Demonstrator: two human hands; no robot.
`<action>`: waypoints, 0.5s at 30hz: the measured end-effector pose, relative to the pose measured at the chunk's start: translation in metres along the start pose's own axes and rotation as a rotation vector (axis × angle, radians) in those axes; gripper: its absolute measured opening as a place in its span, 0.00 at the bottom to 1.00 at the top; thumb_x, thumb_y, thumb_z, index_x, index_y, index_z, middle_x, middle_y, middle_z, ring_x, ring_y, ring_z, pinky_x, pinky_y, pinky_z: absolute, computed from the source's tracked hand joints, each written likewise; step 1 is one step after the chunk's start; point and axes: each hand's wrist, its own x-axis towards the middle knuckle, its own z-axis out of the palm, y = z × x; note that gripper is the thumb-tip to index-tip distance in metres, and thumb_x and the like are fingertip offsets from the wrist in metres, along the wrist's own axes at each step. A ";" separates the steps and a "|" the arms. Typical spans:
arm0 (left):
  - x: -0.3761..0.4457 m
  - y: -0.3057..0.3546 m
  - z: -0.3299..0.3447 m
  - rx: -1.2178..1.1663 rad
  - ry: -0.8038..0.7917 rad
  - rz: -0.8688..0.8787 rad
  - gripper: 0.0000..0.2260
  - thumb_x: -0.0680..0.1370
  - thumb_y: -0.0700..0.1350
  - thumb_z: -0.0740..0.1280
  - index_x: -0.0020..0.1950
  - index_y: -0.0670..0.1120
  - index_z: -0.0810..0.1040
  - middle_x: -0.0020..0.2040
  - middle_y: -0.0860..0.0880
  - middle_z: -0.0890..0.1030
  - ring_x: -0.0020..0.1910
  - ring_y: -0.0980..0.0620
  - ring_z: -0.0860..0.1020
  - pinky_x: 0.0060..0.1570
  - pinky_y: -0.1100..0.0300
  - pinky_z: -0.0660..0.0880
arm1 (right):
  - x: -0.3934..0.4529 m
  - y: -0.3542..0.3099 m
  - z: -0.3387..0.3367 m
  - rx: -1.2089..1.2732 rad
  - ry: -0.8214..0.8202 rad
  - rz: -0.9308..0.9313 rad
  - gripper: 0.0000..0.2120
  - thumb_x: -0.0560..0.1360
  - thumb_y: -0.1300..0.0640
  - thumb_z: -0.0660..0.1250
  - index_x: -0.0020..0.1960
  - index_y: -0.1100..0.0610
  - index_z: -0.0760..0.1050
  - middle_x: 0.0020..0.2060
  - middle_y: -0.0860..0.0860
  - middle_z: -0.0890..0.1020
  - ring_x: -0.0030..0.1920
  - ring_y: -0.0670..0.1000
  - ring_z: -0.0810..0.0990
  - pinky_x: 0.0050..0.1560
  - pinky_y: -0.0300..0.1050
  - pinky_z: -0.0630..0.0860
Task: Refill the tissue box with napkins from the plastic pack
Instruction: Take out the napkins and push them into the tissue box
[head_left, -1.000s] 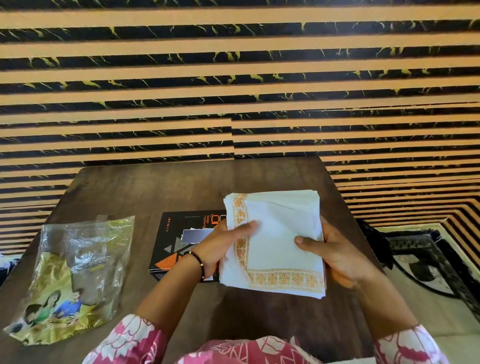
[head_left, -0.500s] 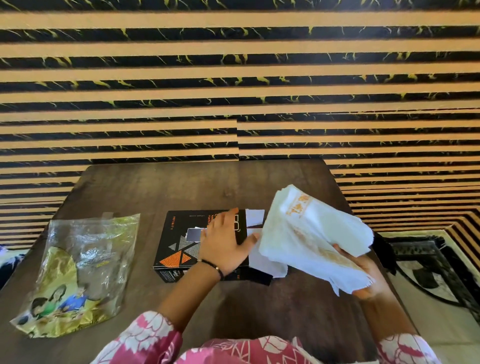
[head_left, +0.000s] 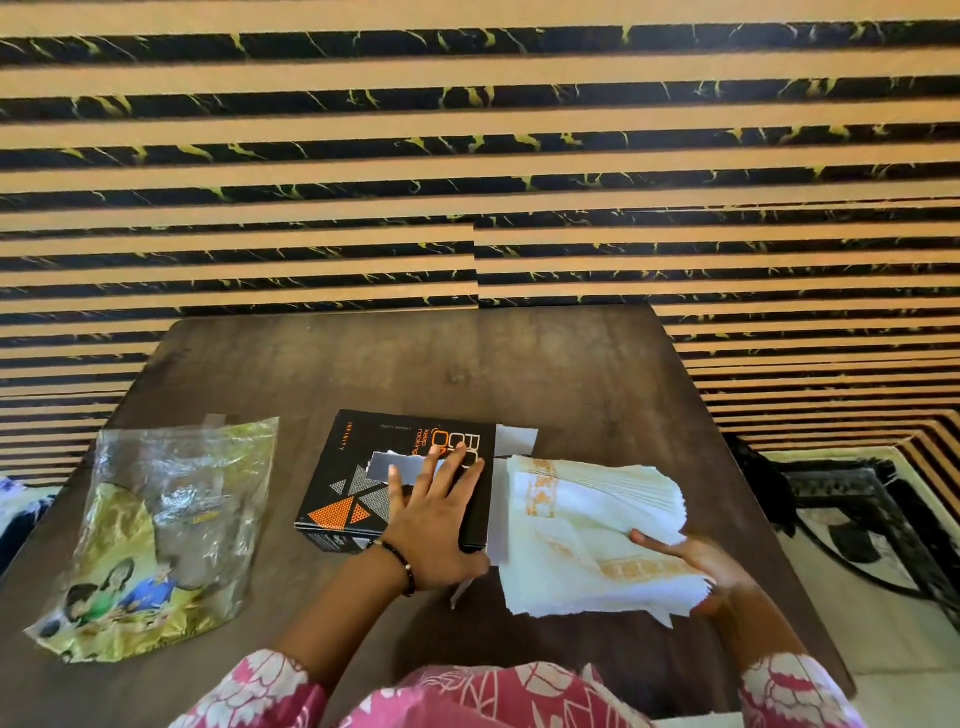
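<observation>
a: napkins (head_left: 587, 525) sit in a thick white stack with orange borders, right beside the open right end of the tissue box (head_left: 395, 478). where is each hand?

b: the left hand (head_left: 441, 525) lies flat on top of the black box, fingers spread wide, gripping nothing, just pressing on the lid near its right edge. the right hand (head_left: 696, 566) has the stack, thumb on top and fingers beneath at the near right corner.

a: does the stack rest on the bench (head_left: 519, 364)?

b: cannot tell; its left edge is just at the box opening, the rest looks low over the wood.

a: what stands between the stack and the opening?

b: the pale end flaps (head_left: 517, 440) of the box. one sticks out at the far right corner, another hangs along the near right side, between the left thumb and the napkins.

a: anything else around?

b: the plastic pack (head_left: 156, 530) lies crumpled and flat at the left of the bench, well apart from the box, clear on top with a green and yellow printed part below. it looks empty. a striped wall (head_left: 467, 156) of tan and black bands rises behind the bench. a patterned rug (head_left: 857, 519) shows on the floor to the right. pink floral sleeves (head_left: 260, 696) fill the bottom edge.
</observation>
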 end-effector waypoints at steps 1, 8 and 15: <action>-0.002 0.000 0.001 0.001 -0.002 0.005 0.44 0.65 0.63 0.62 0.75 0.54 0.43 0.77 0.52 0.42 0.75 0.46 0.35 0.67 0.35 0.32 | 0.004 -0.003 0.002 0.016 -0.044 0.009 0.10 0.73 0.59 0.68 0.49 0.66 0.79 0.34 0.56 0.86 0.34 0.53 0.84 0.32 0.42 0.80; -0.013 -0.001 0.004 -0.042 0.013 0.025 0.44 0.66 0.61 0.66 0.75 0.54 0.44 0.77 0.54 0.43 0.75 0.48 0.35 0.66 0.35 0.32 | 0.013 -0.023 0.022 0.241 -0.192 -0.041 0.07 0.77 0.68 0.58 0.51 0.64 0.73 0.29 0.52 0.85 0.29 0.49 0.84 0.26 0.40 0.79; -0.013 0.002 0.000 -0.070 0.029 0.007 0.45 0.63 0.61 0.62 0.75 0.54 0.46 0.77 0.55 0.45 0.75 0.49 0.36 0.67 0.35 0.32 | 0.033 -0.015 0.034 0.623 -0.188 0.047 0.26 0.81 0.55 0.51 0.40 0.66 0.82 0.30 0.59 0.85 0.28 0.55 0.84 0.22 0.45 0.78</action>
